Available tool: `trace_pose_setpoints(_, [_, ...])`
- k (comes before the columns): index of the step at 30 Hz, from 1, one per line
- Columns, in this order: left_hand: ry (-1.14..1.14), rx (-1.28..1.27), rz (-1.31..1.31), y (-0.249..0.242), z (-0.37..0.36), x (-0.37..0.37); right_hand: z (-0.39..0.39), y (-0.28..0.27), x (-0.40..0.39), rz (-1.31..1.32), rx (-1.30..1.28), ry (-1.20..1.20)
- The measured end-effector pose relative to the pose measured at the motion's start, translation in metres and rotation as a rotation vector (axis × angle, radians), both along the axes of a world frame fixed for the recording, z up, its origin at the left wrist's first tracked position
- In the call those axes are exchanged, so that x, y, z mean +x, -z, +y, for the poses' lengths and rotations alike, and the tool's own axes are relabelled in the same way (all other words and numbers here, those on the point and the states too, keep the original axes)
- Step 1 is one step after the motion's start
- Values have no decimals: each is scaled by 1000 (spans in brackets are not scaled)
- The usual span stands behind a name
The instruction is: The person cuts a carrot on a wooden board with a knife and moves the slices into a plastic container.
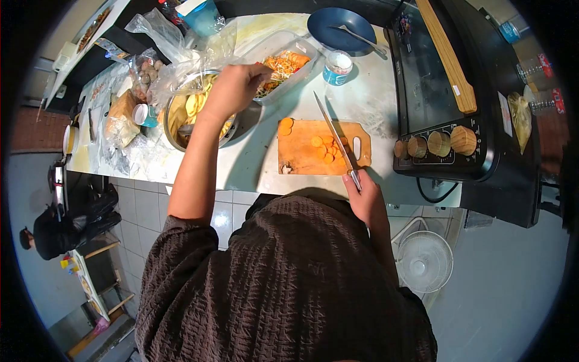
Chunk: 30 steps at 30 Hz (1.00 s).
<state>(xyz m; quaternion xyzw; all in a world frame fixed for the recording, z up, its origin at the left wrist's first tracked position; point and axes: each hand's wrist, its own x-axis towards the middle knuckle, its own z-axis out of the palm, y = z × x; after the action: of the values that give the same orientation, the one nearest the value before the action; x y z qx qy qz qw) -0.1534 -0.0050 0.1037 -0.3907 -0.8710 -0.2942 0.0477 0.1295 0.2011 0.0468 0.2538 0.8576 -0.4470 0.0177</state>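
Note:
My right hand (365, 198) is wrapped round the handle of a knife (333, 128), whose blade points away across a wooden cutting board (298, 151). Sliced carrot (329, 154) lies on the board beside the blade, with a few more slices at its far left corner. My left hand (238, 89) is raised near a clear plastic container (297, 77) of shredded carrot and other chopped vegetables. Its fingers are bent together, and what they hold, if anything, is hidden. Under the left forearm stands a metal pot (172, 130) with yellow pieces in it.
A dark blue pan (329, 24) with a utensil lies at the back, near a small blue-and-white tub (338, 69). On the right stands a black oven (449, 102) with wooden knobs. Plastic bags (148, 72) crowd the left. A person (66, 226) is at far left.

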Motion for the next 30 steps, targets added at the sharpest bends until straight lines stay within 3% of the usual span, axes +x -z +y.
trace_pose_setpoints(6, [7, -48, -235, 8, 10, 43, -9, -2, 12, 19, 3, 17])
trace_pose_setpoints(10, [-55, -197, -247, 15, 16, 59, -14, -2, 18, 6, -4, 4])
trace_pose_setpoints(12, [-14, -118, -217, 40, 10, 61, -16, -2, 21, -32, 0, 2])
trace_pose_setpoints(16, [46, -239, -289, 57, 9, 68, -23, 2, 28, 25, -6, 13])
trace_pose_setpoints(21, [-95, -242, -235, 69, 12, 80, -27, 6, 35, 56, -14, 40])
trace_pose_setpoints(30, [-99, -269, -209, 83, 13, 77, -28, 0, 44, -15, -29, 87])
